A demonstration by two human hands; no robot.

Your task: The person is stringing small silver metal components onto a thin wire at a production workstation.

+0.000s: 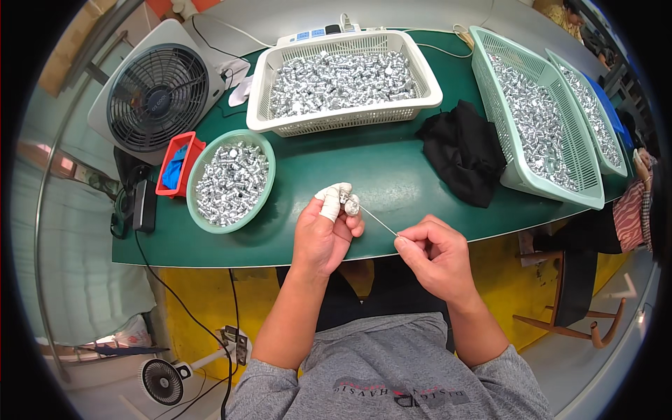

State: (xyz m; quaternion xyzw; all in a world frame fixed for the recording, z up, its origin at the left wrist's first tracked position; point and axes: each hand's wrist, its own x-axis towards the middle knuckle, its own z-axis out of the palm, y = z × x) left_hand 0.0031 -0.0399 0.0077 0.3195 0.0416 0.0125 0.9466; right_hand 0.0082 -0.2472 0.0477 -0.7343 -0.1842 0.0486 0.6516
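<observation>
My left hand (323, 241) is raised over the front part of the green table (336, 157), with white coverings on some fingertips. Those fingers are closed around a small silvery metal part (344, 199), which they partly hide. Between thumb and fingers, my right hand (439, 257) pinches a thin metal rod (379, 220). The rod slants up and left, its far end meeting the part at my left fingertips; whether it is inside the part I cannot tell. To the left stands a round pale green bowl (269, 183) full of similar silvery parts.
A white basket (336, 126) of metal parts stands at the back. Two pale green baskets (514, 157) of parts are at the right, beside a black cloth (465, 154). At the left are a fan (157, 91) and a red box (187, 168) holding something blue.
</observation>
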